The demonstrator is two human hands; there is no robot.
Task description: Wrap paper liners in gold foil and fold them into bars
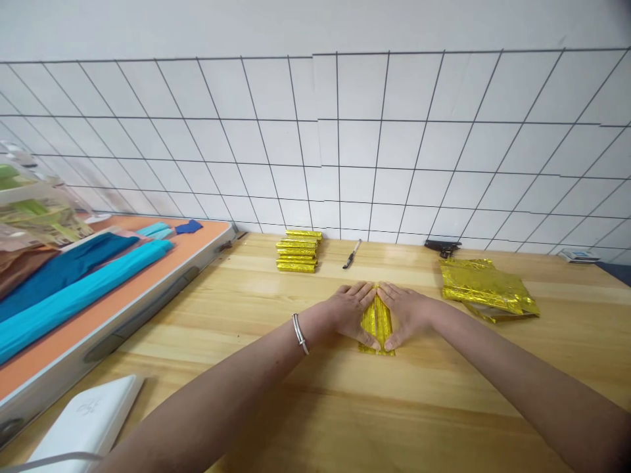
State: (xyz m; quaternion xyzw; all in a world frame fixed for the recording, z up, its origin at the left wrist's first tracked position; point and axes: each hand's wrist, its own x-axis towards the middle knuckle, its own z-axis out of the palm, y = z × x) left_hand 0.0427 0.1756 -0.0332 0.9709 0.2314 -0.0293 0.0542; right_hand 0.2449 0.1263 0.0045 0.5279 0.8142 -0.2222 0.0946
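A folded piece of shiny gold foil (pixel 376 322) lies flat on the wooden table, with a seam down its middle. My left hand (pixel 352 312) presses on its left side, palm down, fingers extended and thumb near the foil's front edge. On the right side my right hand (pixel 403 312) lies in mirrored fashion, its fingertips close to those of my left hand. Parts of the foil are hidden under both hands. A silver bangle (pixel 300 334) circles my left wrist. Beyond, a row of narrow folded gold strips (pixel 297 253) sits near the wall.
A pen (pixel 351 255) lies behind my hands. Gold foil sheets (pixel 488 287) are stacked at right, near a black object (pixel 442 246) and a small box (pixel 578 255). At left are an orange surface (pixel 207 231) with blue cloth (pixel 89 292) and a white device (pixel 89 420).
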